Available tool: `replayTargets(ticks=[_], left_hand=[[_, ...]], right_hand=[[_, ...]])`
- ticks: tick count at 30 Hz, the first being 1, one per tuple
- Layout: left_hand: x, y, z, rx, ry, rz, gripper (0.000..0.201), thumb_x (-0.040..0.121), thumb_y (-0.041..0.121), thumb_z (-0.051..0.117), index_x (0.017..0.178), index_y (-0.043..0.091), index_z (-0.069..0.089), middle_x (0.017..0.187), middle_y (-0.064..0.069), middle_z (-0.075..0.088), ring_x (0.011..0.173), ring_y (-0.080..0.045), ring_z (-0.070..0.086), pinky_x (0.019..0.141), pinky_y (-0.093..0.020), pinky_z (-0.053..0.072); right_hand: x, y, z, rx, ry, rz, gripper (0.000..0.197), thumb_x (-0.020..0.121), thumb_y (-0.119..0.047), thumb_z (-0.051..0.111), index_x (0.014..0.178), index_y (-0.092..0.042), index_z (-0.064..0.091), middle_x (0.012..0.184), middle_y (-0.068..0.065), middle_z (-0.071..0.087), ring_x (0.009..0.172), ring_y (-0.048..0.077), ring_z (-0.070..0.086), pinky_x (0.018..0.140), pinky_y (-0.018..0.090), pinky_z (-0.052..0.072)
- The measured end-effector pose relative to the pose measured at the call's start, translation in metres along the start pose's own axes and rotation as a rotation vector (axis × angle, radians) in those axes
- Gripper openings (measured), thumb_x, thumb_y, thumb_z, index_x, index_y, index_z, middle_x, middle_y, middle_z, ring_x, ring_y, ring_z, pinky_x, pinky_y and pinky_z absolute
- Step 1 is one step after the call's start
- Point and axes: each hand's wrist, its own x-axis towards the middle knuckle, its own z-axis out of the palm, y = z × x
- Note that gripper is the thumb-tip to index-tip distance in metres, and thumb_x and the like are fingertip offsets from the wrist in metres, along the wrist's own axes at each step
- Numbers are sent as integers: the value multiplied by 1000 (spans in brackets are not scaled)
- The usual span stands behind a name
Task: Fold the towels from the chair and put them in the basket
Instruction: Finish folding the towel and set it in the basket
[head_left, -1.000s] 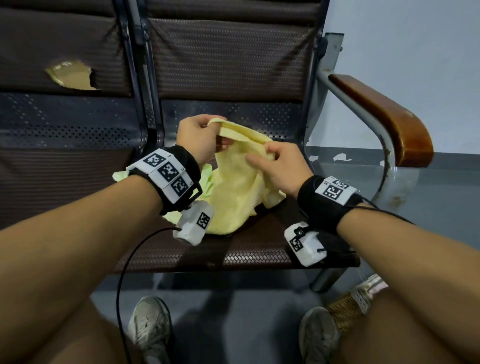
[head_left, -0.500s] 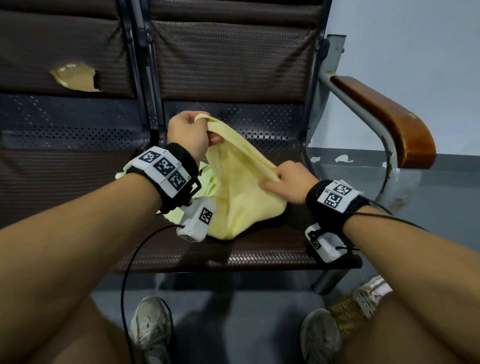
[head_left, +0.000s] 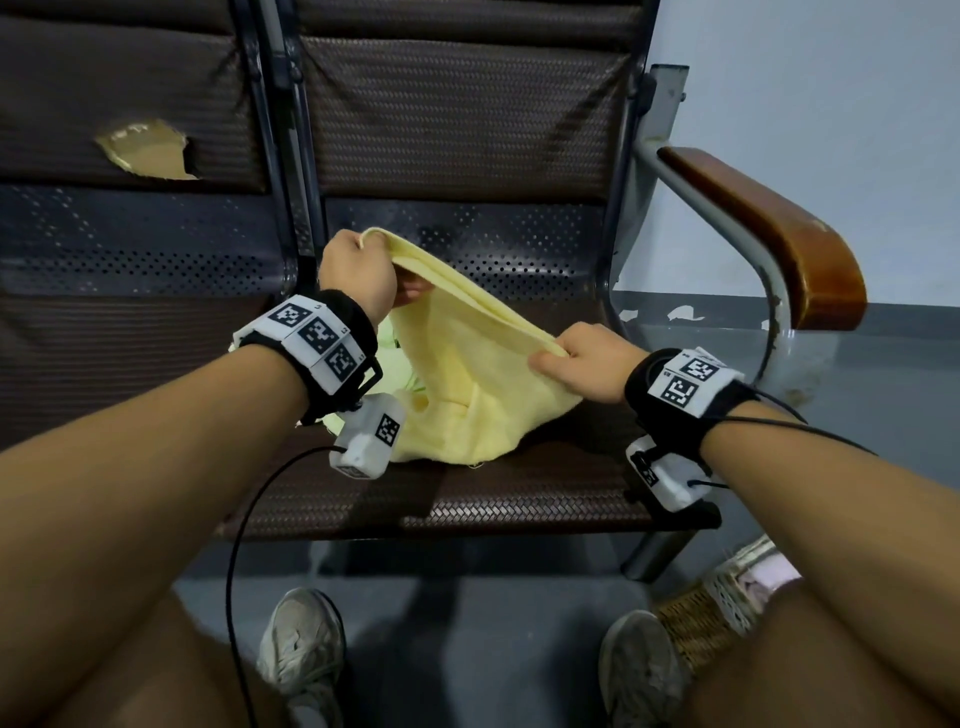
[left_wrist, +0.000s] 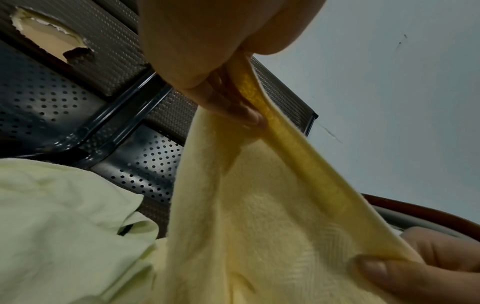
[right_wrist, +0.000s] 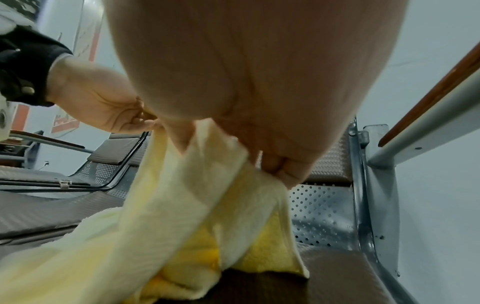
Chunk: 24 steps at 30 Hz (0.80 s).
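Note:
A pale yellow towel (head_left: 467, 384) hangs over the brown chair seat (head_left: 519, 499), its lower part still bunched on the seat. My left hand (head_left: 358, 270) pinches one end of the towel's top edge, raised near the backrest. My right hand (head_left: 582, 358) pinches the same edge lower and to the right, so the hem stretches taut between them. A light green towel (head_left: 387, 358) lies crumpled on the seat behind the yellow one, largely hidden. In the left wrist view the yellow towel (left_wrist: 259, 226) drapes beside the green towel (left_wrist: 64, 226). A wicker basket (head_left: 711, 618) stands on the floor by my right knee.
The chair's wooden armrest (head_left: 769, 234) on a grey metal frame rises to the right of the seat. A neighbouring seat on the left has a torn backrest (head_left: 145, 150). My two shoes (head_left: 306, 644) rest on the grey floor below the seat's front edge.
My hands have drawn apart along the towel's edge: the left rose toward the backrest, the right slid down and right. The edge, slack before, is now stretched straight.

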Motion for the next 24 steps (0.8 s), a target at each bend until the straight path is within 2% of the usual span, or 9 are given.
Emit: replayTargets(ticks=[7, 9, 11, 13, 15, 17, 20, 22, 24], left_hand=[[9, -10, -12, 232, 31, -51, 30, 98, 20, 40, 104, 5, 65, 64, -15, 70, 42, -17, 66, 39, -21, 48], [12, -17, -21, 462, -39, -43, 26, 96, 25, 49, 92, 13, 71, 61, -7, 71, 54, -16, 71, 48, -26, 55], [14, -22, -29, 662, -47, 13, 24, 92, 28, 56, 74, 22, 71, 72, -6, 74, 73, -25, 74, 69, -37, 62], [15, -24, -32, 638, -49, 11, 22, 91, 18, 56, 80, 26, 73, 85, -9, 75, 79, -29, 73, 74, -40, 62], [16, -25, -32, 555, -54, -8, 34, 91, 8, 48, 94, 27, 76, 91, -9, 73, 77, -26, 71, 67, -33, 61], [17, -26, -30, 501, -91, -22, 37, 91, 4, 45, 99, 21, 76, 85, -10, 73, 66, -22, 70, 56, -27, 58], [15, -26, -32, 432, -194, -79, 8, 88, 5, 69, 96, 3, 70, 77, -15, 73, 59, -22, 74, 51, -25, 58], [14, -28, -34, 432, -237, -102, 17, 83, 10, 78, 91, 2, 65, 74, -14, 73, 60, -24, 74, 51, -27, 59], [13, -26, -34, 428, -201, -97, 15, 90, 17, 71, 88, 7, 61, 68, -12, 73, 60, -26, 74, 53, -32, 61]], right_hand=[[2, 6, -14, -117, 196, 8, 48, 98, -47, 50, 58, -22, 53, 61, -2, 56, 62, 21, 58, 60, 31, 39], [1, 7, -21, -98, 332, -75, 32, 96, -35, 54, 66, -26, 58, 69, -5, 57, 72, 23, 59, 65, 33, 42], [0, 5, -25, -87, 385, -156, 17, 94, -31, 56, 83, -30, 69, 80, -6, 57, 80, 20, 57, 71, 36, 45], [0, 6, -26, -88, 364, -192, 18, 94, -32, 58, 100, -30, 74, 87, -5, 57, 84, 18, 54, 75, 34, 43], [0, 8, -25, -114, 309, -179, 21, 95, -34, 60, 108, -30, 75, 87, -6, 56, 85, 17, 53, 74, 31, 40], [0, 12, -22, -120, 248, -150, 20, 96, -36, 60, 103, -29, 77, 79, -11, 55, 83, 18, 57, 72, 30, 38], [-3, 20, -21, -107, 207, -108, 20, 96, -37, 61, 103, -29, 78, 73, -17, 53, 82, 15, 57, 73, 29, 38], [-5, 24, -22, -94, 193, -87, 20, 95, -36, 62, 105, -28, 78, 76, -17, 56, 81, 13, 55, 74, 27, 38], [-7, 26, -21, -73, 129, -60, 19, 95, -39, 63, 96, -29, 78, 79, -12, 64, 79, 12, 59, 72, 28, 43]])
